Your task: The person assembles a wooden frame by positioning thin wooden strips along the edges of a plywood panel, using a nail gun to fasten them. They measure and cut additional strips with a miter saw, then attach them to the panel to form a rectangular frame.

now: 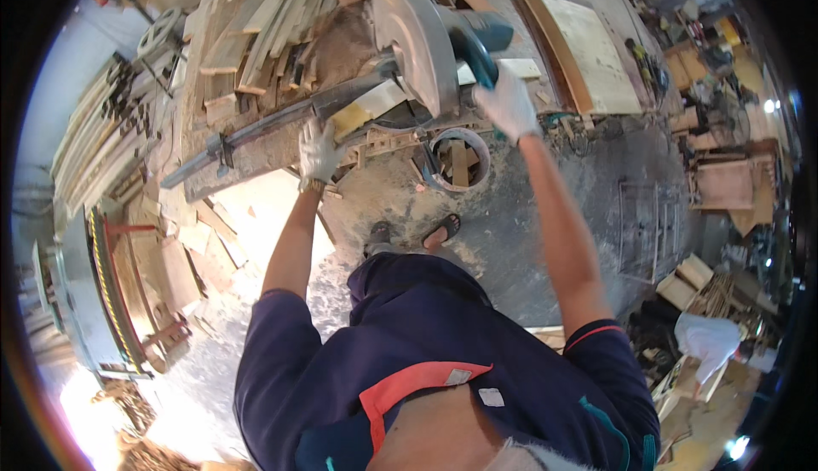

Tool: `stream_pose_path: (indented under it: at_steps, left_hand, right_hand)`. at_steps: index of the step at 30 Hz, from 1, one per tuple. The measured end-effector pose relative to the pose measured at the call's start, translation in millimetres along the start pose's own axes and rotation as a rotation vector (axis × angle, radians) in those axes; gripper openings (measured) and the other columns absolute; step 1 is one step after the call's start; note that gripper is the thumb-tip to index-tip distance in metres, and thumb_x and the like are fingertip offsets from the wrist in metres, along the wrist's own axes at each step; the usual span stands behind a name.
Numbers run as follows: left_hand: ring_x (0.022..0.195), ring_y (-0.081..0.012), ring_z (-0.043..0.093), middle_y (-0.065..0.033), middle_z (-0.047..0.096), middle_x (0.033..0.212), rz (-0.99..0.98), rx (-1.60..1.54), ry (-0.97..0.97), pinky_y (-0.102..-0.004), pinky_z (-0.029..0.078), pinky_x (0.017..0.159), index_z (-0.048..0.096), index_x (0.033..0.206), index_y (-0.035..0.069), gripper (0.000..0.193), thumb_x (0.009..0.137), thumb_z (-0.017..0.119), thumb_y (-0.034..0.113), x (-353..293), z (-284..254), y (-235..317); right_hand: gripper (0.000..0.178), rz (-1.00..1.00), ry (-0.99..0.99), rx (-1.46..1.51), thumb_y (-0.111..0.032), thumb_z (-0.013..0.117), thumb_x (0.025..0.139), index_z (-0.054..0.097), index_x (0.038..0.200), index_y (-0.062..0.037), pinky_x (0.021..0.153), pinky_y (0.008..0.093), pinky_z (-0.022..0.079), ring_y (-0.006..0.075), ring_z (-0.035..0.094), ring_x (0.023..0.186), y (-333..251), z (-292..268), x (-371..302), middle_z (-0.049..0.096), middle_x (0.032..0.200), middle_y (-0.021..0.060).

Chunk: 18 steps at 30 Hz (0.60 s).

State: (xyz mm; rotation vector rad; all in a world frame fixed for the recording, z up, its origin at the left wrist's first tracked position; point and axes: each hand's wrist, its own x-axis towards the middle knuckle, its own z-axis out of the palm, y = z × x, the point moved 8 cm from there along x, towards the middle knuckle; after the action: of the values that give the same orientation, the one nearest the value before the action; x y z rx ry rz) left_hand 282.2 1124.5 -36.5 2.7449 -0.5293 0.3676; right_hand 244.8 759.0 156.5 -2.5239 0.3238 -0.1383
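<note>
My gloved right hand (pixel 509 105) wraps the miter saw (pixel 426 41) handle. My gloved left hand (pixel 319 152), fingers together, presses one wood strip (pixel 368 106) on the counter (pixel 247 143) beside the blade. One scrap bucket (pixel 458 160) below; offcuts stacked behind.

Stacked planks (pixel 256 20) crowd the bench behind the saw blade guard (pixel 413 41), closing off the far side. A bucket of offcuts (pixel 458 160) stands just below the bench between the arms. Scrap boards (pixel 200 241) litter the floor on the left; the sawdust floor (pixel 511 224) on the right lies open.
</note>
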Motion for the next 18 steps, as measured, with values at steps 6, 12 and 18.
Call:
stream_pose_path:
  at_steps: [6, 12, 18]
  left_hand:
    - [0.103, -0.0390, 0.060, -0.0193, 0.062, 0.110, -0.065, -0.087, 0.032, -0.0511, 0.049, 0.087, 0.063, 0.118, 0.008, 0.036, 0.087, 0.072, 0.024, -65.7, -14.8, 11.4]
    - [0.052, -0.0220, 0.046, -0.0134, 0.047, 0.058, -0.458, -0.642, 0.054, -0.0403, 0.041, 0.054, 0.057, 0.091, 0.001, 0.022, 0.099, 0.062, 0.021, -147.5, -25.0, 41.9]
    - [0.076, -0.0117, 0.049, -0.0043, 0.058, 0.081, -0.805, -0.783, 0.283, -0.0313, 0.046, 0.067, 0.060, 0.099, -0.010, 0.035, 0.100, 0.064, 0.025, -214.9, -29.0, 75.9]
  right_hand:
    - [0.027, -0.178, -0.191, 0.023, -0.024, 0.059, 0.087, 0.063, 0.093, 0.0024, 0.058, 0.0345, 0.053, 0.0166, 0.063, 0.057, -96.9, -69.0, 81.9, 0.065, 0.074, 0.0099]
    - [0.039, -0.194, -0.384, 1.126, -0.041, 0.073, 0.088, 0.077, 0.111, -0.0094, 0.071, 0.0368, 0.051, 0.0223, 0.068, 0.076, -83.8, -69.6, 126.9, 0.075, 0.086, 0.0098]
    - [0.031, -0.207, -0.076, 0.118, -0.033, 0.055, 0.096, 0.075, 0.096, -0.0097, 0.083, 0.0532, 0.054, 0.0436, 0.070, 0.091, 71.1, 95.2, 64.5, 0.074, 0.095, 0.0204]
